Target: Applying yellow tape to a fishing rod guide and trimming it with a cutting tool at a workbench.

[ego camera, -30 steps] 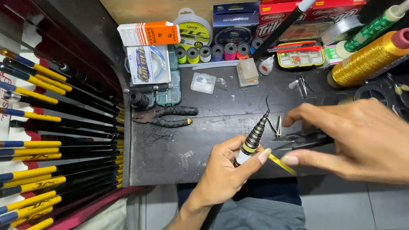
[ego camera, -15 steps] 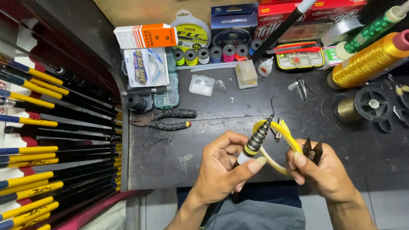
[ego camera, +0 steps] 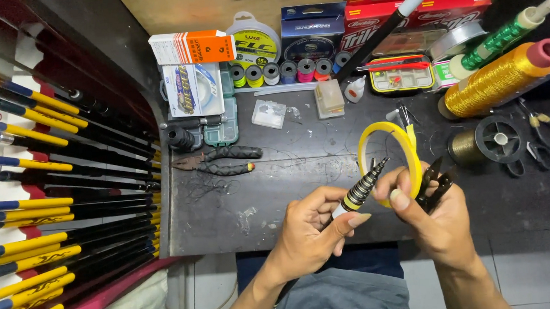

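Both hands work a rod tip over the dark bench.

The left hand (ego camera: 308,232) pinches the ringed black rod tip (ego camera: 363,187); the right hand (ego camera: 435,218) grips a yellow tape roll (ego camera: 409,156) and black snips (ego camera: 434,183). Farther back stand an orange-and-white box (ego camera: 192,47), a round yellow-green line spool (ego camera: 254,40) and red cartons (ego camera: 444,7).

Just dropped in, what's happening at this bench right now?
A person works over a dark workbench. The left hand holds the telescoped black rod tip, pointing up and to the right. The right hand pinches a roll of yellow tape against it and also holds small black snips. Pliers lie untouched nearby.
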